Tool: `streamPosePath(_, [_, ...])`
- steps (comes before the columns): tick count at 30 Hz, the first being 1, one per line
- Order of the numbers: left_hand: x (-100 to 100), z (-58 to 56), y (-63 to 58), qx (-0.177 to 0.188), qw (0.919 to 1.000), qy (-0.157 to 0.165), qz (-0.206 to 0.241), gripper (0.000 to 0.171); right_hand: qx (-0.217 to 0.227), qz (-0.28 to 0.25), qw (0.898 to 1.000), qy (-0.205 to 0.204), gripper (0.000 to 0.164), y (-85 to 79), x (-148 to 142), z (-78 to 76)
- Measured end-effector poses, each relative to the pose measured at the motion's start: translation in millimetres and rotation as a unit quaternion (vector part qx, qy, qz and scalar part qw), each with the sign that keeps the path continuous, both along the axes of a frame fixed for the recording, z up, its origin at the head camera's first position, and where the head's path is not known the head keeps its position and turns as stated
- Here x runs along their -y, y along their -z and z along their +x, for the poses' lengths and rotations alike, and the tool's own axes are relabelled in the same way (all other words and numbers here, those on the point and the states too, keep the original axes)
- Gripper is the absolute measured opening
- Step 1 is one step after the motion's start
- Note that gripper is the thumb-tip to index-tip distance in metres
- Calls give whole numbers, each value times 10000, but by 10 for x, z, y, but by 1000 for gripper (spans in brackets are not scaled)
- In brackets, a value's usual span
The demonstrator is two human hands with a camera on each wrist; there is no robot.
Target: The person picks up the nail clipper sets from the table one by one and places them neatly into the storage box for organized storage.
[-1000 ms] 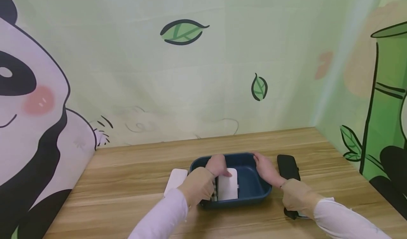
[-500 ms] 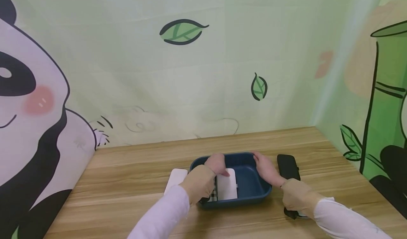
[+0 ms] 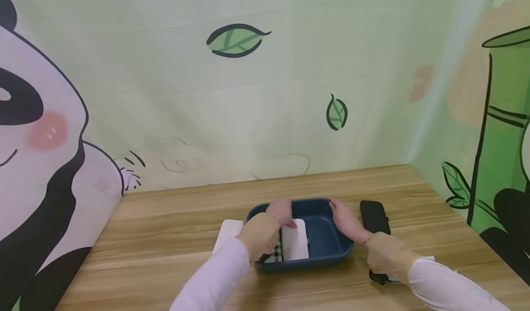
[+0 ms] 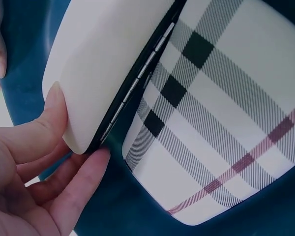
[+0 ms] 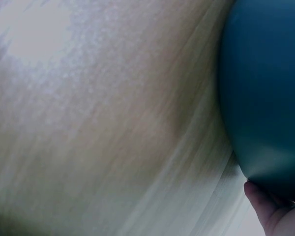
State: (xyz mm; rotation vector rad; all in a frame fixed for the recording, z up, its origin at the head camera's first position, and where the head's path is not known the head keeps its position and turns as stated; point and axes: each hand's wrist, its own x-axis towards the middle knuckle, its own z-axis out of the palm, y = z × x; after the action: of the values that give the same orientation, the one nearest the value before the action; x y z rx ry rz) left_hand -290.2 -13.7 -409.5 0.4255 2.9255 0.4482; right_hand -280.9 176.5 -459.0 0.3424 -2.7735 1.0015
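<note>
A dark blue basin (image 3: 323,230) sits on the wooden table. Inside it, a white hinged glasses case (image 4: 105,54) stands beside a plaid glasses case (image 4: 226,98), hinge side toward the plaid one. My left hand (image 3: 280,212) pinches the far end of the white case; the left wrist view shows the thumb on its pale face and fingertips at the hinge-side edge. The plaid case is partly hidden behind my left forearm in the head view. My right hand (image 3: 347,220) grips the basin's far right rim, its fingertips showing against the outer wall in the right wrist view.
Left of the basin lies a white flat case (image 3: 227,233), partly covered by my left arm. To the right lies a black case (image 3: 374,216), with another dark item (image 3: 377,278) showing below my right wrist. A printed cloth wall (image 3: 256,118) stands behind the table.
My left hand has shifted slightly left along with the top of the white case, and more of the plaid case shows beside it. My right hand stays on the rim.
</note>
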Motion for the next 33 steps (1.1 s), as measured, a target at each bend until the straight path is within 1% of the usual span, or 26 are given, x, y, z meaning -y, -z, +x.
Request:
streamPosePath(7, [12,-11,33,-200,9998,61,65,44,-10,-66,10000,-41,28,-3,6,6])
streamPosePath(10, [13,-19,51,-219,9997,77,95,43,1,-55,10000,-22,29,-5,3,6])
streamPosePath(15, [3,-21,63,-143,9997,36,188,42,-46,33,10000,-2,28,-7,0,5])
streamPosePath(20, [-12,-18,68,-25,9997,-15,256,38,-132,93,9999,-8,26,-6,0,9])
streamPosePath(24, [-25,-14,56,90,9997,-29,208,36,-134,104,9999,21,26,-18,6,6])
streamPosePath(29, [-27,-30,73,68,9999,96,-1,35,-163,100,9998,15,26,-28,11,11])
streamPosePath(33, [-27,-47,96,78,9998,152,-44,34,-167,53,9998,-5,26,-28,6,18])
